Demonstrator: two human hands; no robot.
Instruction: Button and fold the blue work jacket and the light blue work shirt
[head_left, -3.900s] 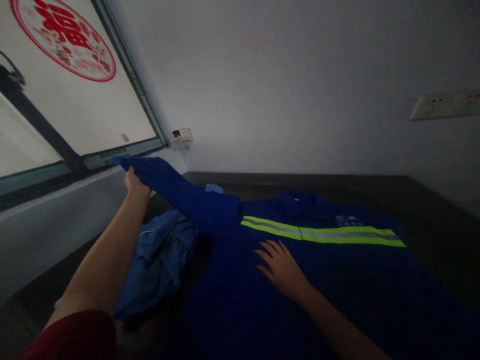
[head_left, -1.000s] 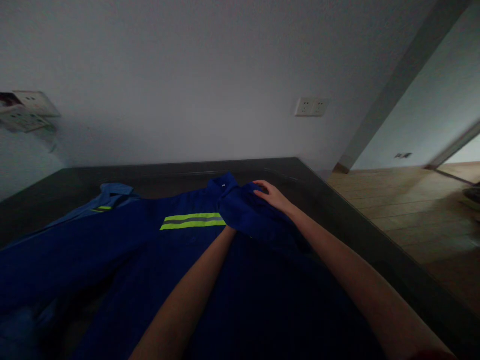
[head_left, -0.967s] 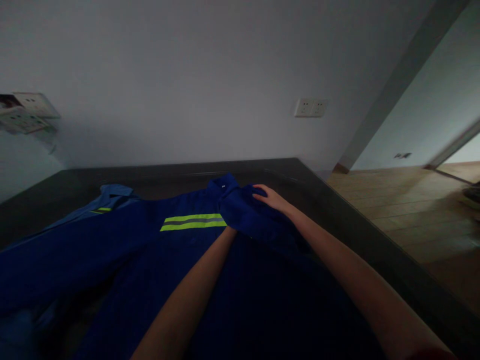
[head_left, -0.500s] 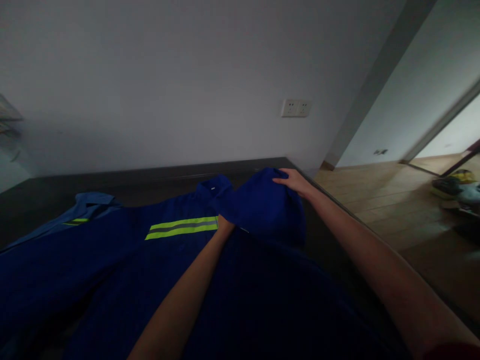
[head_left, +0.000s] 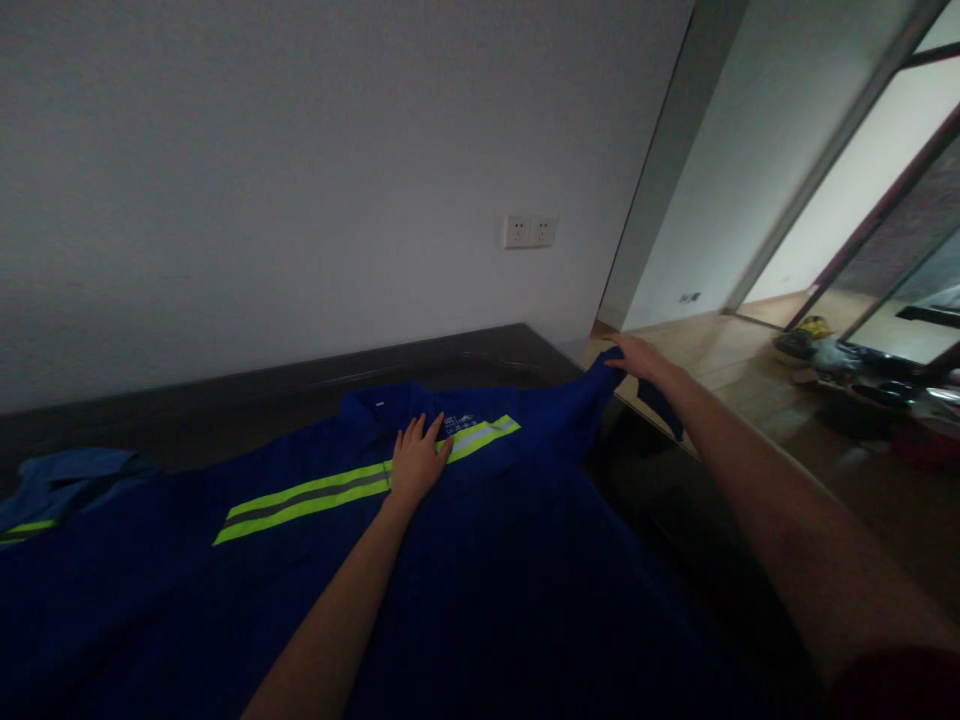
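Blue work jacket point(head_left: 480, 560) lay spread across the dark table point(head_left: 300, 385), soft, limp and probably light. The left hand point(head_left: 416, 465) pressed open and flat on its reflective stripe point(head_left: 300, 500). The right hand point(head_left: 641, 357) gripped the sleeve point(head_left: 577, 415) near the cuff, likely the surest hold, drawn out toward 2 o'clock.

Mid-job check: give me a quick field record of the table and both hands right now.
surface: dark table against a white wall
garment: dark blue work jacket spread flat, collar toward the wall, yellow-green reflective stripe across the chest
left: left hand flat and open on the stripe
right: right hand grips the sleeve, drawn out past the table's right edge
rest: lighter blue garment at far left; wall socket
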